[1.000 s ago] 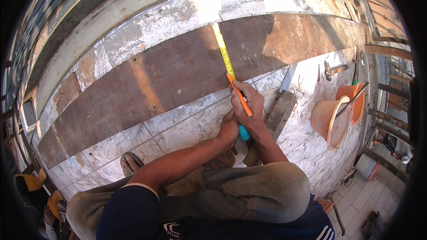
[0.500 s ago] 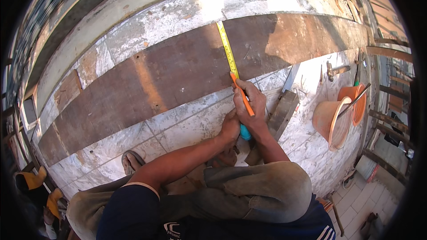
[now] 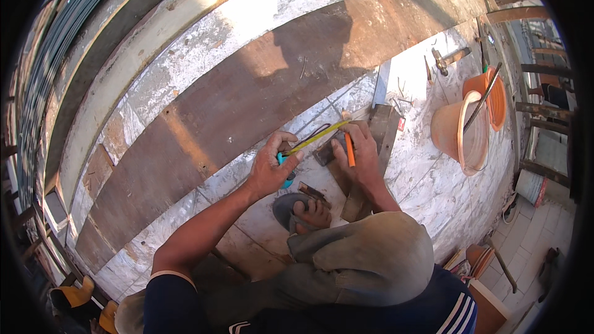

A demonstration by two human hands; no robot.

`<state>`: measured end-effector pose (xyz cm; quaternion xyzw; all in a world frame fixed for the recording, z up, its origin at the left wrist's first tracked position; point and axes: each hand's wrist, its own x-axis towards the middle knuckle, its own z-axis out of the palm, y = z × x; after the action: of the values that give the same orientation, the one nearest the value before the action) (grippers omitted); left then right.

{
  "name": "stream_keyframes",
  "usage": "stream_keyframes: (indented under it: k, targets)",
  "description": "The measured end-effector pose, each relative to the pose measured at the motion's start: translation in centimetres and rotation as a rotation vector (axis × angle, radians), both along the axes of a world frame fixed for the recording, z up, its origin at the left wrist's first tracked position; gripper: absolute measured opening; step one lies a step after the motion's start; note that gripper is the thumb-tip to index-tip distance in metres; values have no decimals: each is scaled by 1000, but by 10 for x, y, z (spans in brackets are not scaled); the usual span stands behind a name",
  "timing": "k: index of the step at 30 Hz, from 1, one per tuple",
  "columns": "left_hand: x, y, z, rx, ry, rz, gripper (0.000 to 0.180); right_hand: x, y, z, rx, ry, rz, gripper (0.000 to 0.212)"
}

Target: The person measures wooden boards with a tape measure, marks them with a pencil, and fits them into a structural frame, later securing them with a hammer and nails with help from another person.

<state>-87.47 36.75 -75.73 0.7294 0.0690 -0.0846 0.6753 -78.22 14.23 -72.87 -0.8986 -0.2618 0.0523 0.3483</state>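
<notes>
My left hand (image 3: 272,164) is closed around the turquoise case (image 3: 288,179) of a tape measure, near the front edge of a long brown wooden board (image 3: 232,114). A short length of yellow tape blade (image 3: 317,138) stretches from it up to my right hand (image 3: 361,151). That hand is closed, with the tape's end at its fingers and an orange pencil (image 3: 350,149) gripped so that it points up. Both hands are in front of the board, off its surface. Below my right hand lie crossed wooden pieces (image 3: 388,128), partly hidden by the hand and forearm.
A metal strip (image 3: 382,83), loose nails (image 3: 403,91) and a hammer (image 3: 447,60) lie on the floor to the right. Beyond them stand two orange buckets (image 3: 450,130), a rod leaning in one. Steel bars (image 3: 68,55) run along the far left. My sandalled foot (image 3: 312,215) is below the hands.
The tape blade has come off the board and is much shorter. My hands have moved apart, the left one up and leftward with the case. The orange pencil is still in my right hand.
</notes>
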Motion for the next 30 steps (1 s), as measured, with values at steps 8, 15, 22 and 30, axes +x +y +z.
stream_keyframes:
  k: [8,15,22,30]
  targets:
    - [-13,50,40,969,280,-872,53,-37,9,3,-442,13,376,81]
    - [16,10,65,959,-213,-865,32,23,-45,32,87,-40,-84,43]
    - [144,35,41,620,-174,-62,7,235,-173,-38,24,98,-924,51]
    - [163,40,9,408,-47,20,9,354,-323,-75,-616,-90,-762,83]
